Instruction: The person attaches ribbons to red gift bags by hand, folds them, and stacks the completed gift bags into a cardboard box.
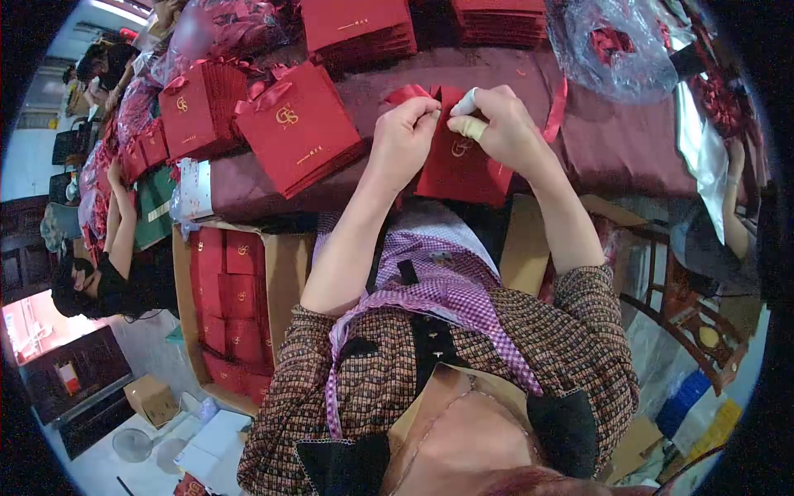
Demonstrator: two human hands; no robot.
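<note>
A red paper gift bag (467, 175) with gold lettering stands at the table's front edge, right before my body. My left hand (407, 128) pinches at the left of its top edge, and red ribbon (405, 93) shows just behind those fingers. At the right of the top edge, my right hand (500, 124) is closed in a pinch, with pale coverings on its thumb and a finger. Another length of red ribbon (556, 109) hangs beyond that hand. Exactly how the fingertips meet the bag's edge is too small to see.
Stacked red bags (302, 128) with ribbon handles lie left of my hands; more stacks (357, 29) stand behind. A clear plastic bag (616, 58) holds red pieces at right. Below, an open carton (270, 306) contains red bags. Other people's arms (122, 211) reach in at both sides.
</note>
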